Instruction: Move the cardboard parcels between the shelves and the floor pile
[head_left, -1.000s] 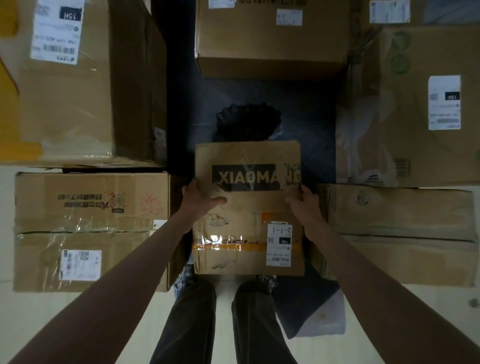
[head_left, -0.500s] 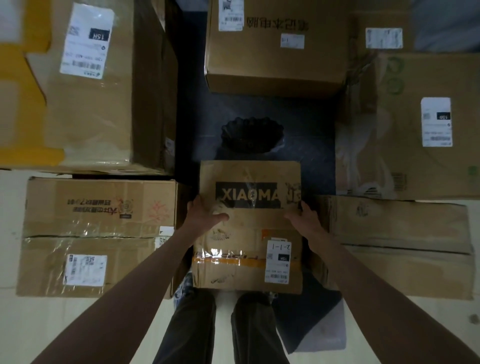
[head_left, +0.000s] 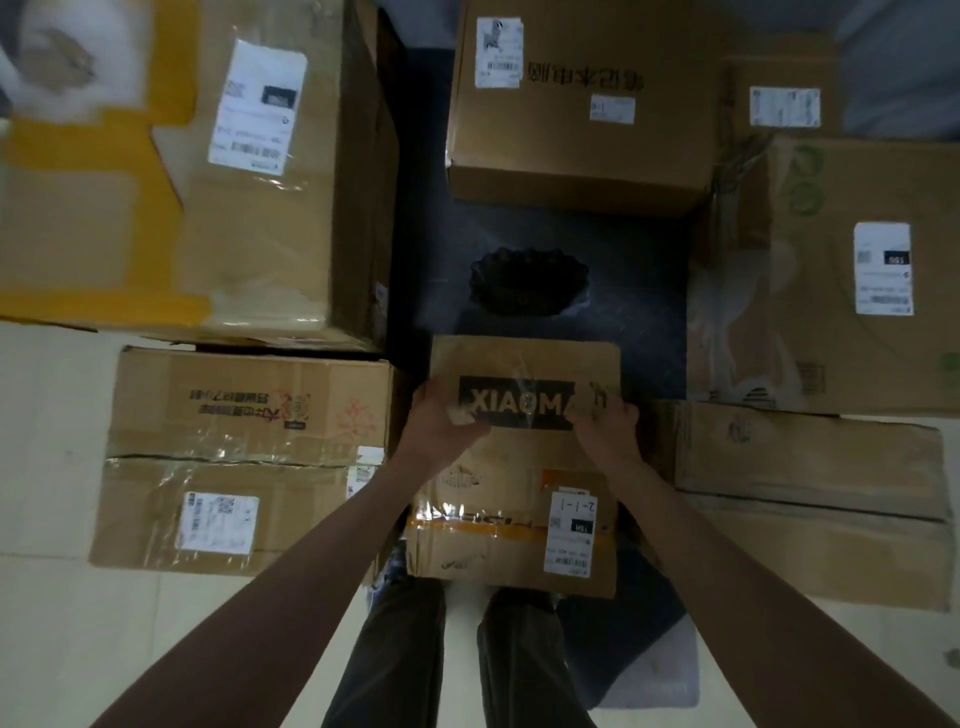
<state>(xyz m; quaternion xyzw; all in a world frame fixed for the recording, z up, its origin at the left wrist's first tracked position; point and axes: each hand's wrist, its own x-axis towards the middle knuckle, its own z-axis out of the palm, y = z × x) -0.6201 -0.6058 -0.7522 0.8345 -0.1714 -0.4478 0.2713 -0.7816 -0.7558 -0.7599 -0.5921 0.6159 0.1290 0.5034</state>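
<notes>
Small parcel (head_left: 519, 467) is sitting centre, in front of the person's legs (head_left: 457, 654), left hand (head_left: 441, 423) and right hand (head_left: 605, 428) gripping its two sides. Taped box (head_left: 234, 457) is lying just left of it, flat long box (head_left: 810, 499) just right. Tall box (head_left: 208, 171) is standing behind the taped one. Another box (head_left: 582, 114) is sitting beyond, a dark round object (head_left: 527, 280) lying between. Labelled box (head_left: 852, 280) is sitting far right.
</notes>
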